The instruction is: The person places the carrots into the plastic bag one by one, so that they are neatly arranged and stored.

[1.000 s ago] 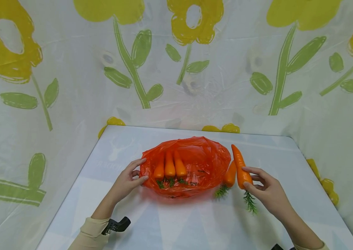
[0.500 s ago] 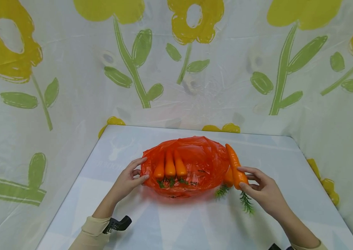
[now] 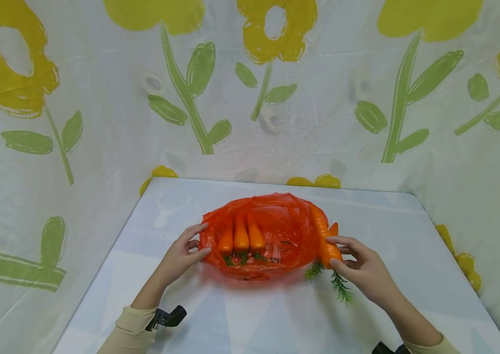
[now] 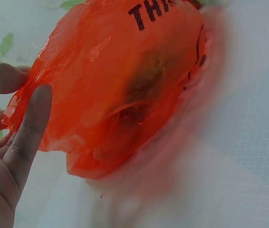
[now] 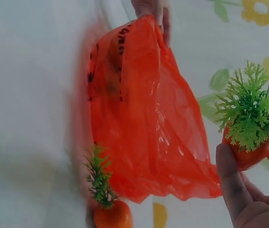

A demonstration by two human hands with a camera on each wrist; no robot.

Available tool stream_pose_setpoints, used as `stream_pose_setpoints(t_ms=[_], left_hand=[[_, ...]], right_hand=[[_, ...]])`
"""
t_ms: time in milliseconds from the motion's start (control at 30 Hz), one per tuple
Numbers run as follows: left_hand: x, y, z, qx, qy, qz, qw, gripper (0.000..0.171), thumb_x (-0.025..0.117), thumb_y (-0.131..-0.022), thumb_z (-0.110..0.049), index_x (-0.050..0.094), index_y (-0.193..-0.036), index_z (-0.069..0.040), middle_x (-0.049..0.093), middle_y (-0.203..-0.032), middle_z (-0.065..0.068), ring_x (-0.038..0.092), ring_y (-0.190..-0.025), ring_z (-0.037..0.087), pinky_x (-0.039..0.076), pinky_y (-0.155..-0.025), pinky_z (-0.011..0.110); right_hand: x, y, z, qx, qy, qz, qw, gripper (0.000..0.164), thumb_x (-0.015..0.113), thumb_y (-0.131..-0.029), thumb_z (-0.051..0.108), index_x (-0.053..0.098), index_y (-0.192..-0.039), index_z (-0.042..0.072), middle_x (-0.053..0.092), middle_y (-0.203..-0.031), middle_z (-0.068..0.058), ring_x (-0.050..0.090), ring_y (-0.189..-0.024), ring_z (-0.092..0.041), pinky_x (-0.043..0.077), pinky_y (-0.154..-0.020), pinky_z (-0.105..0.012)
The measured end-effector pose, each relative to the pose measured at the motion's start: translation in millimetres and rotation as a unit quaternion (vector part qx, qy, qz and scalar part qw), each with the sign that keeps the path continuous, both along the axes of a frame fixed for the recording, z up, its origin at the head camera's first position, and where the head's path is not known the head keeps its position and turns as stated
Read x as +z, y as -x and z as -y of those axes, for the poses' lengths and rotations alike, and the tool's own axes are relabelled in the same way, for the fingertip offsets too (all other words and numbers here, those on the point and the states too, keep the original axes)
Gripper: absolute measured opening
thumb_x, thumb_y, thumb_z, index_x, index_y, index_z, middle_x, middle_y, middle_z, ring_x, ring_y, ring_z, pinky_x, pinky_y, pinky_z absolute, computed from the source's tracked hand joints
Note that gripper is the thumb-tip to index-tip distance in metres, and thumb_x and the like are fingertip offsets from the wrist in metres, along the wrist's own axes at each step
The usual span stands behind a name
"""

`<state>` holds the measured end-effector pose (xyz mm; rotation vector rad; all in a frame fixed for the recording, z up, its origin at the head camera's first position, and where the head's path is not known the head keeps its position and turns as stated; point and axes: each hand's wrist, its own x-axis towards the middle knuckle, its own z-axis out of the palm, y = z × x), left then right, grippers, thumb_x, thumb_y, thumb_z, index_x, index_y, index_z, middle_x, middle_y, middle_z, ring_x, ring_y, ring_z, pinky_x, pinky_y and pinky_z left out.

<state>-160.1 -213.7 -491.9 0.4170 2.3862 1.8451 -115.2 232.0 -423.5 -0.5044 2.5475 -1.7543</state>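
A red plastic bag (image 3: pixel 276 265) lies with its mouth spread, and inside its left part three orange carrots (image 3: pixel 241 240) with short green tops lie side by side. My left hand (image 3: pixel 184 255) pinches the bag's left edge between thumb and fingers; the left wrist view shows the film (image 4: pixel 82 95) caught there. With thumb and fingertips, my right hand (image 3: pixel 362 268) holds another carrot (image 3: pixel 323 238), its tip over the bag's right rim and its leafy top (image 5: pixel 253 107) hanging toward me. Partly hidden behind it, one more carrot (image 5: pixel 113 216) lies beside the bag.
A pale patterned table (image 3: pixel 241 324) bears everything. Behind and beside it hangs a white curtain (image 3: pixel 316 132) printed with yellow flowers and green leaves. Black wrist mounts (image 3: pixel 168 317) are strapped at my forearms.
My right hand has moved left with its carrot, from right of the bag to over its right rim, passing in front of the loose carrot. My left hand has stayed put.
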Motion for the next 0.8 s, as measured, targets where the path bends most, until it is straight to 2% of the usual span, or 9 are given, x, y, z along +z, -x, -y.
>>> stream_pose_setpoints(t_ms=[200, 467, 667, 800], left_hand=[[0.8, -0.2, -0.5, -0.001, -0.002, -0.001, 1.0, 0.065, 0.073, -0.095, -0.014, 0.043, -0.152, -0.006, 0.032, -0.158, 0.017, 0.063, -0.098, 0.022, 0.06, -0.077, 0.027], [-1.2, 0.0, -0.6, -0.004, -0.004, 0.01, 0.9999, 0.065, 0.073, -0.096, -0.014, 0.042, -0.153, -0.007, 0.031, -0.159, 0.016, 0.062, -0.103, 0.031, 0.059, -0.079, 0.026], [-0.9, -0.6, 0.0, -0.005, -0.007, 0.007, 0.9999, 0.065, 0.073, -0.096, -0.013, 0.042, -0.152, -0.006, 0.031, -0.159, 0.017, 0.062, -0.103, 0.031, 0.059, -0.078, 0.026], [-0.6, -0.7, 0.2, -0.007, -0.01, 0.006, 0.9999, 0.065, 0.073, -0.095, -0.012, 0.042, -0.152, -0.005, 0.031, -0.159, 0.017, 0.062, -0.103, 0.03, 0.059, -0.078, 0.026]], right_hand=[[-5.1, 4.8, 5.2, 0.006, -0.004, 0.017, 1.0, 0.039, 0.071, -0.096, 0.011, 0.063, -0.134, 0.01, 0.061, -0.128, -0.016, 0.067, -0.105, -0.014, 0.061, -0.078, -0.03], [-14.3, 11.6, 14.8, 0.007, -0.004, 0.041, 0.999, 0.038, 0.073, -0.096, 0.015, 0.064, -0.132, 0.011, 0.06, -0.125, -0.013, 0.064, -0.103, -0.017, 0.06, -0.08, -0.028], [-18.4, 13.7, 22.0, 0.019, 0.011, 0.037, 0.999, 0.038, 0.072, -0.095, 0.011, 0.063, -0.132, 0.006, 0.06, -0.125, -0.017, 0.065, -0.104, -0.018, 0.059, -0.081, -0.027], [-19.9, 16.6, 28.1, 0.031, 0.012, 0.043, 0.999, 0.039, 0.072, -0.095, 0.012, 0.064, -0.133, 0.007, 0.061, -0.125, -0.018, 0.065, -0.106, -0.024, 0.059, -0.083, -0.027]])
